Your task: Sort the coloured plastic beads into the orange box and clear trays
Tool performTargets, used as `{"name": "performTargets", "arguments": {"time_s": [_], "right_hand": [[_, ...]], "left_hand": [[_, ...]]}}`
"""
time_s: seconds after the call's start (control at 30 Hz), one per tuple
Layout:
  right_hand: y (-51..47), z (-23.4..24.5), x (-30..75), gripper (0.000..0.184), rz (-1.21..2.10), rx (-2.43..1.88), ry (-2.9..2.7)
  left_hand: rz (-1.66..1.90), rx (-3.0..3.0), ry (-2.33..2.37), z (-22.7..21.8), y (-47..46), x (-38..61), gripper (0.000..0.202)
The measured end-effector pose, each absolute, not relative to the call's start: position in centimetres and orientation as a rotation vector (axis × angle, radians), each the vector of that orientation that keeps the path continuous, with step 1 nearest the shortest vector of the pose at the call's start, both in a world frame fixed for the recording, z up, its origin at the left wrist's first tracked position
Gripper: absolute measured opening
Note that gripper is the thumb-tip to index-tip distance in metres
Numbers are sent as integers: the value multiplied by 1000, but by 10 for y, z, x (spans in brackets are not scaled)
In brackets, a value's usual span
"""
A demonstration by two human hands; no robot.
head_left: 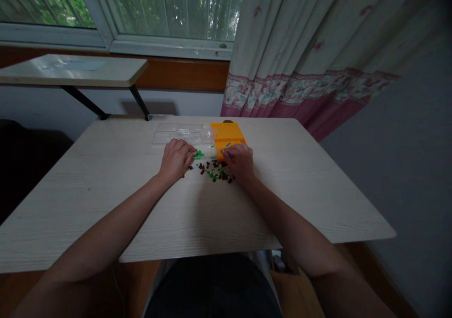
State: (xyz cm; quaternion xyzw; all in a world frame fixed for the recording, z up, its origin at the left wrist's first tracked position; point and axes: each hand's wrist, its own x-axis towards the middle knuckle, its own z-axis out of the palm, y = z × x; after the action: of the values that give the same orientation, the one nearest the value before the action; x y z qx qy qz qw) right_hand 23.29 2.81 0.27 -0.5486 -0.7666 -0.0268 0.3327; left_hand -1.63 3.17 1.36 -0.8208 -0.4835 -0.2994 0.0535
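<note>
Home room | floral curtain [271, 87] | barred window [173, 7] | pale wooden desk [310, 195]

Clear tray [169, 135]: glossy plas.; tabletop [106, 200]: matt wd-grain; curtain [282, 31]: cloth.

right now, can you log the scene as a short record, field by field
left grip: at the green pieces, hold unclear
right grip: over the orange board, hold unclear
clear case: left of the orange board
loose bits: brown and green, scattered on the table
behind: window, curtain
</note>
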Motion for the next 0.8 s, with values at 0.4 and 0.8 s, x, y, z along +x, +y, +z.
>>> {"name": "performTargets", "arguments": {"time_s": [0.4,0.8], "right_hand": [[27,1,237,34,-52,-1425,-2005],[28,0,238,36,-40,-1426,-2003]], "left_hand": [[-703,-2655,-1360,24,14,-29,24],[-452,-2718,-1335,30,5,-28,19]]}}
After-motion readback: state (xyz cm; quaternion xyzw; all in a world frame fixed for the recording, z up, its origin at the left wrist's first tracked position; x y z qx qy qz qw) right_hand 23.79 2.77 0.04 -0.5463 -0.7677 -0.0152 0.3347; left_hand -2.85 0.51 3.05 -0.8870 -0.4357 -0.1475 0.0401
